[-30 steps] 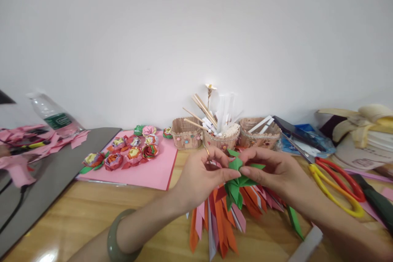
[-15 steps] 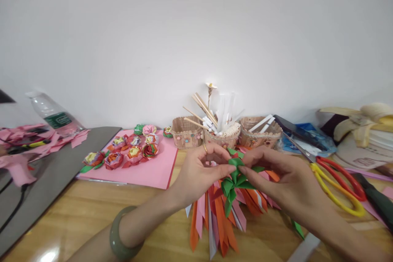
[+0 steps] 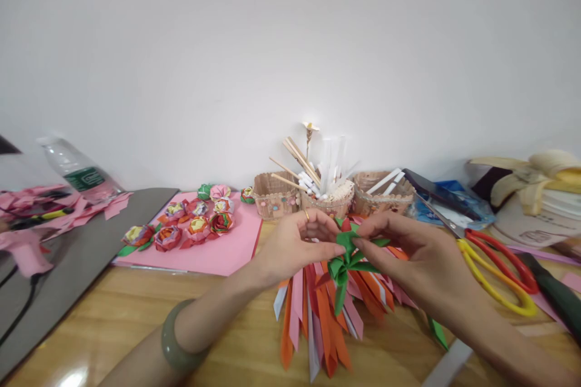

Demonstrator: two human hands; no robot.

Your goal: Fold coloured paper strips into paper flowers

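Note:
Between my two hands is a green folded-paper piece (image 3: 341,269) with several pointed leaf-like ends; a bit of red paper shows behind its top. My left hand (image 3: 297,248), ring on a finger, pinches its upper left side between thumb and fingers. On its upper right side, my right hand (image 3: 402,248) pinches it too, thumb in front. Under the hands, orange, pink, red and pale folded paper strips (image 3: 329,338) fan out on the wooden table (image 3: 190,296). The strips' far ends are hidden behind the hands and the green paper.
Finished paper flowers (image 3: 198,228) rest on a pink sheet (image 3: 236,254) at left. Behind my hands stand small baskets (image 3: 276,199) of sticks. Scissors (image 3: 499,272) lie right, near a peeled banana (image 3: 549,172). A pink glue gun (image 3: 25,251) and a bottle (image 3: 82,169) are far left.
The green paper has turned slightly between my fingers, its lower ends shifting a little. Both hands keep their pinch in nearly the same spot.

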